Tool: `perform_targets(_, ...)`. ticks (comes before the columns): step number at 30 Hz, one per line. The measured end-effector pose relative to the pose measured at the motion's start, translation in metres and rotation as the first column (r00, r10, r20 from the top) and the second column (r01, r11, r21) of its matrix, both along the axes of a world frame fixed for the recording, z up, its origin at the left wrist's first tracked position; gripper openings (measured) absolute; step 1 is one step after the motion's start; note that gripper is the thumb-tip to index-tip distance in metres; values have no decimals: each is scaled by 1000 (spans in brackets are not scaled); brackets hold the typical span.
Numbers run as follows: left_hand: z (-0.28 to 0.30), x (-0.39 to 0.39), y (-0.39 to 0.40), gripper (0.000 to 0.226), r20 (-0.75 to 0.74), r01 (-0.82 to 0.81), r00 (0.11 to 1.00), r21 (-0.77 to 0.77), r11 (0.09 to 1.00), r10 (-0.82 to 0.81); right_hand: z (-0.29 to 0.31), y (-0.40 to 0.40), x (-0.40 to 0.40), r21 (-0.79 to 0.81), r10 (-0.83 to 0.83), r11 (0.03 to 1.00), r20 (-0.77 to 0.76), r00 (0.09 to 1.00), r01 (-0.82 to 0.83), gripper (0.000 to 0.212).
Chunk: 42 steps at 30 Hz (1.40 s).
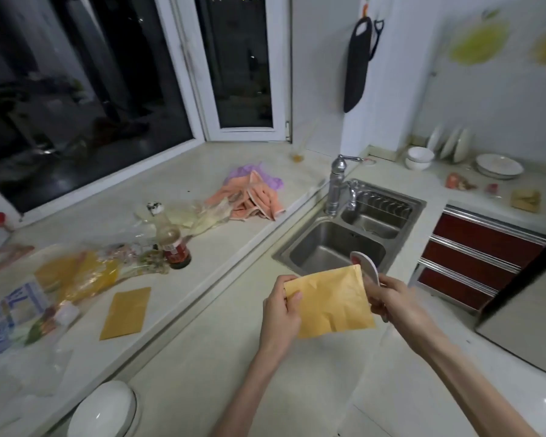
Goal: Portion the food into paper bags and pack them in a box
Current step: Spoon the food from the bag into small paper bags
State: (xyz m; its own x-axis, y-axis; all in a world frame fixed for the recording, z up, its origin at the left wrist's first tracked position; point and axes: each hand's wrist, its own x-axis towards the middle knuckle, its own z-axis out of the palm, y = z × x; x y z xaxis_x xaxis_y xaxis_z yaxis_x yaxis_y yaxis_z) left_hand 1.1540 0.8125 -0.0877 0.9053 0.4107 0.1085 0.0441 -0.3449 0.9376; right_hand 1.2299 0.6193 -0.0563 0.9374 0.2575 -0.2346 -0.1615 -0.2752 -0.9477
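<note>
Kitchen counter [202, 326], two paper bags, one [331, 302] held by both hands, one [126, 312] flat

blurred blue print on plastic bag [16, 313], unreadable

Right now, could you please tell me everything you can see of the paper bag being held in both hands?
The paper bag is flat, yellow-brown and creased, seemingly thin kraft paper. It is held tilted above the pale countertop, near the sink. The left hand pinches its left edge; the right hand grips its right edge together with a white spoon. Whether it holds anything cannot be seen.
</note>
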Motion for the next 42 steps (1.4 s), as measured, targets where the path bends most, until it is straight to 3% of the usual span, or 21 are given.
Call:
perform_targets(5,2,17,-37,20,-38,33,999,-109,994,-37,1,-39,-8,115,-86,989,-45,995,91,30)
perform_targets(10,15,38,-71,30,1,111,994,-230,967,-114,7,-79,-5,185,-153,969,-74,985,165,35)
perform_targets(14,25,57,-105,62,-25,277,947,-448,850,-321,11,-109,2,258,-253,929,-78,964,264,30)
perform_targets(16,29,70,-126,74,-11,344,919,-467,815,-394,12,-127,8,300,-301,903,-75,951,309,28)
perform_targets(19,36,97,-163,53,16,403,899,-415,816,-437,16,-160,22,413,-306,852,-107,946,322,28)
perform_targets(24,47,144,-234,22,-12,365,903,-505,782,-430,29,-227,58,484,-355,787,-154,922,383,29)
perform_targets(30,53,197,-323,20,-35,376,874,-583,720,-485,31,-313,96,532,-386,753,-119,915,387,27)
perform_targets(35,47,231,-392,25,-64,370,875,-550,749,-479,25,-377,122,507,-433,761,-69,899,406,24)
perform_targets(42,41,260,-446,25,-114,381,835,-587,715,-539,17,-431,141,511,-477,703,-178,861,495,27)
